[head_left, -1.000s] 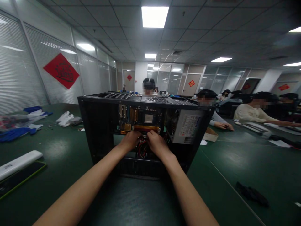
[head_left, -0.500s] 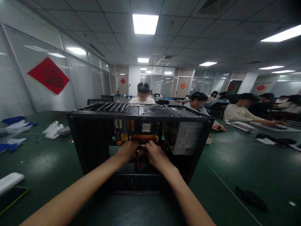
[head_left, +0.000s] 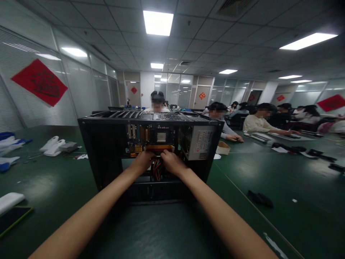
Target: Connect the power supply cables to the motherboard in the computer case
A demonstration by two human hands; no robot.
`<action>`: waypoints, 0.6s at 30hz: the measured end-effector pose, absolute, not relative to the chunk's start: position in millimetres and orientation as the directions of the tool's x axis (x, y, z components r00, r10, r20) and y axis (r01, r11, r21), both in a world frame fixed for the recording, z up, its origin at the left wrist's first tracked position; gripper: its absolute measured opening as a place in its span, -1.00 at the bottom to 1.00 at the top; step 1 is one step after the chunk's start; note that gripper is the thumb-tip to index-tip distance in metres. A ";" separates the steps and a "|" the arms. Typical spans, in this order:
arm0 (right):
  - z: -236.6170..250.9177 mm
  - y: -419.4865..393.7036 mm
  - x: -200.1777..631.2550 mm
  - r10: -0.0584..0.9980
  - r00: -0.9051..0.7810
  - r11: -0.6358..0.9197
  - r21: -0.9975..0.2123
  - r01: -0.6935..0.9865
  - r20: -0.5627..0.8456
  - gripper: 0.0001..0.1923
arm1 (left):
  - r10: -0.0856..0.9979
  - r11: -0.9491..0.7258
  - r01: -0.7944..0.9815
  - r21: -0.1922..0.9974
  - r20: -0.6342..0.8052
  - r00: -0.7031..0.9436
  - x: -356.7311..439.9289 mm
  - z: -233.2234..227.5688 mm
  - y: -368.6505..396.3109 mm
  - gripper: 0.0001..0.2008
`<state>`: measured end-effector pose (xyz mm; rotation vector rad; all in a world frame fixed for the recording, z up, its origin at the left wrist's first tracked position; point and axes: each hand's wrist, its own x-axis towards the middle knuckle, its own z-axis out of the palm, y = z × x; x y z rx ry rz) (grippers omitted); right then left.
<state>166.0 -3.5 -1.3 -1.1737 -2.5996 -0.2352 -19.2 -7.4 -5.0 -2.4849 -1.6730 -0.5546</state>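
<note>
A black computer case [head_left: 107, 151] stands open toward me on the green table. Inside it are a motherboard [head_left: 140, 135] and a grey power supply [head_left: 201, 142]. My left hand [head_left: 142, 162] and my right hand [head_left: 171, 162] reach into the case side by side. Both rest against an orange-red slot strip [head_left: 159, 147] at the board's lower edge. Red cables [head_left: 157, 172] hang just below the hands. My fingertips are hidden behind the backs of my hands, so what they grip does not show.
White gloves [head_left: 52, 146] lie left of the case. A phone [head_left: 13, 217] and a white object [head_left: 9, 200] sit near the left edge. A black cloth [head_left: 260, 198] lies on the right. Several people sit at tables behind and right, near a cardboard box [head_left: 222, 147].
My head has turned right and drawn back, so the case looks smaller and sits further left. Both hands stay at the same spot on the slot strip.
</note>
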 end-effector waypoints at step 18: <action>-7.0 0.6 164.1 0.762 -0.547 0.578 0.017 0.816 0.347 -0.81 | 0.884 -0.374 0.914 0.156 0.357 0.300 -17.2 -9.3 -16.8 -0.71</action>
